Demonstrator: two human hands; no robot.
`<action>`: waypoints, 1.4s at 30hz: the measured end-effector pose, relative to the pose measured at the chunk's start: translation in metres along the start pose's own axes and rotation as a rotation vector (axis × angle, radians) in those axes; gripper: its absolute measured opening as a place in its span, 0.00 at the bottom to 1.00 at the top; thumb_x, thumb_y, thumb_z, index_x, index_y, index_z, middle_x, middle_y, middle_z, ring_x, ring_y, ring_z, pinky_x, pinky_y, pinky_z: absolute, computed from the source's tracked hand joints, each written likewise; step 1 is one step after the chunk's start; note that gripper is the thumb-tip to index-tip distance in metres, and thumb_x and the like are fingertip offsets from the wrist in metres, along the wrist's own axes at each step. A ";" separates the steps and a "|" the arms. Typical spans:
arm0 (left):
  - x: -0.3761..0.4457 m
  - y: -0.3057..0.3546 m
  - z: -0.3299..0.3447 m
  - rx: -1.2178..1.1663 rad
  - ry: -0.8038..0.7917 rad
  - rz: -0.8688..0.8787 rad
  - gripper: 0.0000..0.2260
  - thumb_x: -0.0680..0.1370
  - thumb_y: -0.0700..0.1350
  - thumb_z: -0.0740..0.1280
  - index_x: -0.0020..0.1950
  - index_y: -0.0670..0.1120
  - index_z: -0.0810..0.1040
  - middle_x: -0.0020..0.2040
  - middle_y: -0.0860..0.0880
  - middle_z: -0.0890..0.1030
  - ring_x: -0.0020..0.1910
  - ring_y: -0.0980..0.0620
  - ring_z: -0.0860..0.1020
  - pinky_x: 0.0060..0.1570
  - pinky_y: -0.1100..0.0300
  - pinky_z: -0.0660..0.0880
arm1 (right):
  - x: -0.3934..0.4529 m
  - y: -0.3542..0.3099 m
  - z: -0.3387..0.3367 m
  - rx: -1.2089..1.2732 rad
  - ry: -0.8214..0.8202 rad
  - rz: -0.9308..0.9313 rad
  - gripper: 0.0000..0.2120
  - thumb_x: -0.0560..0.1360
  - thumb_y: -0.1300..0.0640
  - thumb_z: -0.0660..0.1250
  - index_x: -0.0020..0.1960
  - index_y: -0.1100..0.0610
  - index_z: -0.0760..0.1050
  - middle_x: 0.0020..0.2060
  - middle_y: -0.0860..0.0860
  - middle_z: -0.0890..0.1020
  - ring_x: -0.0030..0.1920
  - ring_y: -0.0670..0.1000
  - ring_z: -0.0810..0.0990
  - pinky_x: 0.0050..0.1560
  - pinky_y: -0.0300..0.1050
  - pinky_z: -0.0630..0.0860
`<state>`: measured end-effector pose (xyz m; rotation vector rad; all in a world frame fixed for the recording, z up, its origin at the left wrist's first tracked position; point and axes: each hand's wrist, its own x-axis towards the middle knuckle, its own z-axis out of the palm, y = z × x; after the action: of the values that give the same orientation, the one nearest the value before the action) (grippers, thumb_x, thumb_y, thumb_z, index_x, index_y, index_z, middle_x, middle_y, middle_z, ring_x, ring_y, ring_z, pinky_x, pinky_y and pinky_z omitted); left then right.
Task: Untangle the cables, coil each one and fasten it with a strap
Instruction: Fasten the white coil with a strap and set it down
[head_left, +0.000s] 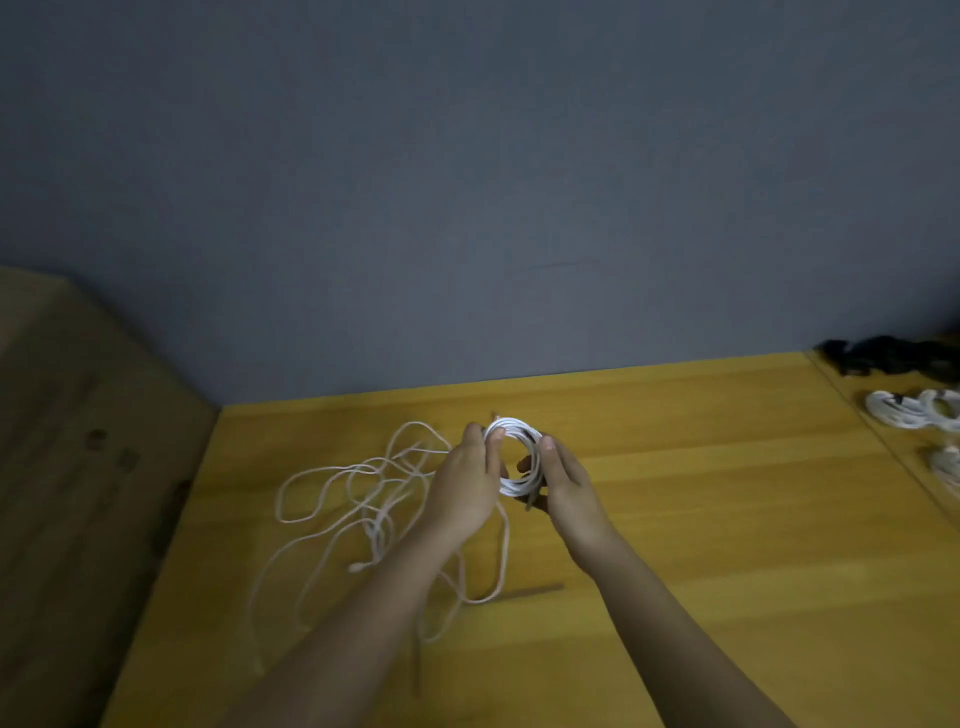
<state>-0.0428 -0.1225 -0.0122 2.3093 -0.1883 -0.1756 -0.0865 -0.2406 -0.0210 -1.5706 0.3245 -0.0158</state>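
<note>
The fingers (496, 441) of the left hand (467, 483) curled over one side of a small round coil of thin white cable (514, 457), thumb against its rim, while the right hand (563, 480) gripped the opposite side, its thumb on the outer edge and its fingers tucked behind the loops. Both hands held the coil just above a smooth yellow wooden bench (701, 519), a little way in front of a plain grey-blue wall (467, 182). Both bare forearms reached forward from the lower edge of the view, converging on the coil.

To the left of the hands, a loose tangle of thin white cable (358, 504) sprawled across the bench in wide, overlapping loops, some passing under the left forearm. A flat, narrow brownish strap (530, 592) lay on the bench between the two forearms.

At the far right edge, several finished white cable coils (914, 410) rested on the bench, with a dark, blurred heap of black items (883, 356) behind them by the wall; what these were could not be told. A dull wooden panel (78, 467) stood at the left.
</note>
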 end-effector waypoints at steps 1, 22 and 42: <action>0.005 0.013 0.019 0.044 0.018 0.001 0.18 0.83 0.54 0.49 0.59 0.42 0.70 0.44 0.48 0.82 0.45 0.45 0.79 0.44 0.53 0.73 | 0.006 0.001 -0.020 -0.039 0.011 -0.018 0.15 0.83 0.48 0.51 0.48 0.51 0.75 0.37 0.48 0.76 0.33 0.41 0.75 0.36 0.37 0.73; 0.062 0.198 0.252 -0.562 -0.379 -0.096 0.07 0.82 0.45 0.59 0.52 0.42 0.71 0.40 0.48 0.80 0.36 0.60 0.81 0.36 0.62 0.80 | 0.061 0.032 -0.303 -0.137 0.329 -0.156 0.12 0.83 0.56 0.51 0.55 0.54 0.73 0.45 0.51 0.79 0.42 0.44 0.77 0.42 0.35 0.72; 0.070 0.395 0.484 -0.256 -0.520 -0.123 0.10 0.82 0.54 0.58 0.50 0.47 0.69 0.41 0.45 0.76 0.42 0.40 0.82 0.44 0.44 0.78 | 0.094 0.075 -0.616 -0.351 0.312 0.076 0.14 0.83 0.49 0.51 0.47 0.55 0.70 0.30 0.50 0.76 0.27 0.41 0.75 0.27 0.38 0.68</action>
<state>-0.0957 -0.7473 -0.0522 1.9796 -0.2673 -0.8163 -0.1414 -0.8622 -0.0927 -1.9051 0.6595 -0.1530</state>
